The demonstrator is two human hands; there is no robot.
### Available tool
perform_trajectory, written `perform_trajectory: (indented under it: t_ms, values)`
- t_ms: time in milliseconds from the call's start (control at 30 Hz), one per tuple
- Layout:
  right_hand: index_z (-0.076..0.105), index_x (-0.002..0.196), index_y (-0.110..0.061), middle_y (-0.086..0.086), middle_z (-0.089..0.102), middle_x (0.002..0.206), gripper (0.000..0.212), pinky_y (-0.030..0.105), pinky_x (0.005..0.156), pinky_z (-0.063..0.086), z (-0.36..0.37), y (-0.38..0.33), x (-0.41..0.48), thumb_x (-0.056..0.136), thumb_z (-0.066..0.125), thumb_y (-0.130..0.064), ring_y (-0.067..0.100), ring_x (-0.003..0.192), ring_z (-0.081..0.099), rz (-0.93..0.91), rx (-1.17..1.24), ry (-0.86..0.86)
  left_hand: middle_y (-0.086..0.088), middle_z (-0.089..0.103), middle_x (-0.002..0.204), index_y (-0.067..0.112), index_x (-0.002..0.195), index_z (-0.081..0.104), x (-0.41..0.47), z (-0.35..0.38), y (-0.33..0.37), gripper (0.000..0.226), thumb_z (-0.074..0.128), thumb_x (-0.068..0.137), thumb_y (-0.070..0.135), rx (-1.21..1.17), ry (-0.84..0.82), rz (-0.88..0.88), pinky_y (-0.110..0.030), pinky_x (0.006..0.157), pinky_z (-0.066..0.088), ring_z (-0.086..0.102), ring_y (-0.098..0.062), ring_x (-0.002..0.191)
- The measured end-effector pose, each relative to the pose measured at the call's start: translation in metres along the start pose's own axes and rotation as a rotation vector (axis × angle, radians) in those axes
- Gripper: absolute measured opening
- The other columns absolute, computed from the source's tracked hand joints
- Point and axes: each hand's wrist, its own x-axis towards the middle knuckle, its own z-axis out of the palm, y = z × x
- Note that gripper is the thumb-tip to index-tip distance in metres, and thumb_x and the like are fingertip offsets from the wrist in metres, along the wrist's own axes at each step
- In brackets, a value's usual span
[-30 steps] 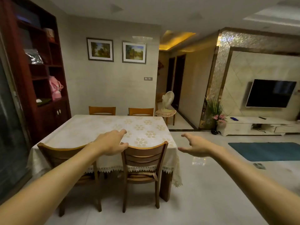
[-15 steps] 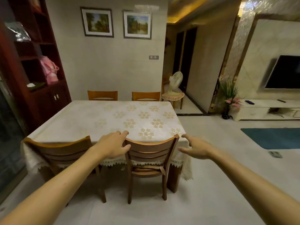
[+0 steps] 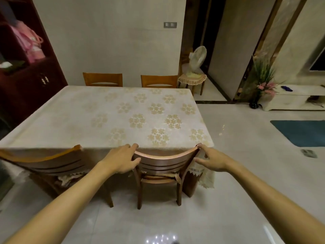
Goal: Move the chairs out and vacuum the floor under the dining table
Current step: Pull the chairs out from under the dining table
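Note:
The dining table (image 3: pixel 98 110), under a cream flowered cloth, fills the middle of the head view. A wooden chair (image 3: pixel 167 156) is tucked in at its near right side. My left hand (image 3: pixel 121 160) grips the left end of that chair's top rail, fingers over the top and thumb on the near face. My right hand (image 3: pixel 212 160) is at the rail's right end, its fingertips touching the corner and its fingers fairly straight. A second chair (image 3: pixel 44 161) stands tucked in to the left. Two more chairs (image 3: pixel 102 79) (image 3: pixel 159 81) stand at the far side. No vacuum is in view.
A dark wooden cabinet (image 3: pixel 35 81) stands close to the table's left side. A stool with a fan (image 3: pixel 193 78) sits by the far right corner. Right of the table are glossy tile floor, a vase of flowers (image 3: pixel 255 103), a blue rug (image 3: pixel 302 132) and a small flat object (image 3: pixel 308 153).
I have come closer to the table and the view tilted down. Both hands moved forward from mid-air to the near right chair's top rail.

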Motion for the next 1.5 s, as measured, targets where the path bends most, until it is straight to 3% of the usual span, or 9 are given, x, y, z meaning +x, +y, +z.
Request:
perform_trajectory:
  t_ms: [300,533,733,867,967,1067,1267,1367,1500]
  values:
    - [0.026,0.151,-0.023,0.012,0.050,0.141,0.072,0.036,0.096,0.044,-0.003,0.042,0.159,0.093,0.050,-0.059,0.027,0.119,0.055,-0.037,0.000,-0.127,-0.009,0.050,0.140,0.021,0.147,0.031,0.123,0.035,-0.024,0.060,0.043,0.097,0.052,-0.051,-0.164,-0.114,-0.040,0.094,0.048,0.055,-0.028,0.118]
    - [0.032,0.148,-0.023,0.010,0.053,0.135,0.066,0.040,0.093,0.047,0.025,0.067,0.237,0.095,0.046,-0.059,0.026,0.116,0.055,-0.037,-0.127,-0.293,-0.010,0.056,0.129,0.020,0.137,0.040,0.177,0.069,-0.053,0.053,0.043,0.095,0.053,0.006,-0.315,-0.203,-0.043,0.088,0.049,0.055,-0.030,0.113]
    - [0.047,0.136,-0.018,0.009,0.058,0.125,0.055,0.036,0.089,0.045,0.047,0.079,0.283,0.096,0.046,-0.056,0.025,0.108,0.056,0.003,-0.190,-0.460,-0.014,0.057,0.124,0.018,0.137,0.040,0.220,0.092,-0.073,0.052,0.042,0.096,0.050,0.044,-0.415,-0.163,-0.043,0.088,0.050,0.056,-0.032,0.110]
    - [0.050,0.132,-0.021,0.007,0.059,0.132,0.050,0.036,0.095,0.045,0.065,0.079,0.301,0.097,0.045,-0.055,0.025,0.112,0.056,0.043,-0.213,-0.622,-0.013,0.052,0.139,0.017,0.147,0.035,0.244,0.116,-0.078,0.061,0.042,0.097,0.052,0.002,-0.593,-0.086,-0.041,0.097,0.047,0.053,-0.031,0.121]
    - [0.041,0.144,-0.026,0.004,0.051,0.144,0.054,0.036,0.103,0.041,0.073,0.070,0.310,0.098,0.043,-0.055,0.025,0.124,0.052,0.080,-0.251,-0.722,-0.012,0.050,0.143,0.019,0.148,0.035,0.256,0.137,-0.081,0.064,0.042,0.096,0.057,-0.027,-0.784,-0.054,-0.043,0.101,0.047,0.053,-0.031,0.122]
    - [0.029,0.153,-0.030,0.002,0.035,0.156,0.063,0.041,0.112,0.034,0.085,0.066,0.322,0.098,0.036,-0.061,0.027,0.138,0.040,0.136,-0.335,-0.836,-0.010,0.031,0.158,0.029,0.155,0.021,0.267,0.148,-0.083,0.071,0.040,0.095,0.062,-0.019,-0.976,-0.043,-0.047,0.112,0.035,0.039,-0.033,0.137]
    - [0.015,0.155,-0.038,0.002,0.015,0.163,0.068,0.049,0.117,0.024,0.113,0.064,0.345,0.096,0.033,-0.066,0.030,0.148,0.020,0.205,-0.446,-1.057,-0.004,0.011,0.165,0.038,0.156,0.008,0.291,0.166,-0.094,0.084,0.042,0.088,0.074,-0.200,-1.282,-0.142,-0.050,0.118,0.024,0.023,-0.033,0.147]
    - [0.019,0.155,-0.037,0.002,0.017,0.163,0.067,0.051,0.117,0.025,0.136,0.067,0.360,0.095,0.033,-0.064,0.031,0.147,0.021,0.219,-0.457,-1.112,-0.002,0.011,0.165,0.036,0.156,0.010,0.302,0.177,-0.094,0.090,0.043,0.084,0.078,-0.215,-1.364,-0.172,-0.049,0.119,0.024,0.021,-0.031,0.148]
    - [0.011,0.156,-0.035,0.001,0.000,0.165,0.066,0.055,0.120,0.014,0.156,0.071,0.370,0.098,0.027,-0.062,0.032,0.151,0.002,0.182,-0.507,-1.141,0.003,0.006,0.165,0.037,0.156,0.010,0.315,0.198,-0.090,0.093,0.035,0.080,0.085,-0.196,-1.384,-0.153,-0.049,0.119,0.022,0.018,-0.031,0.149]
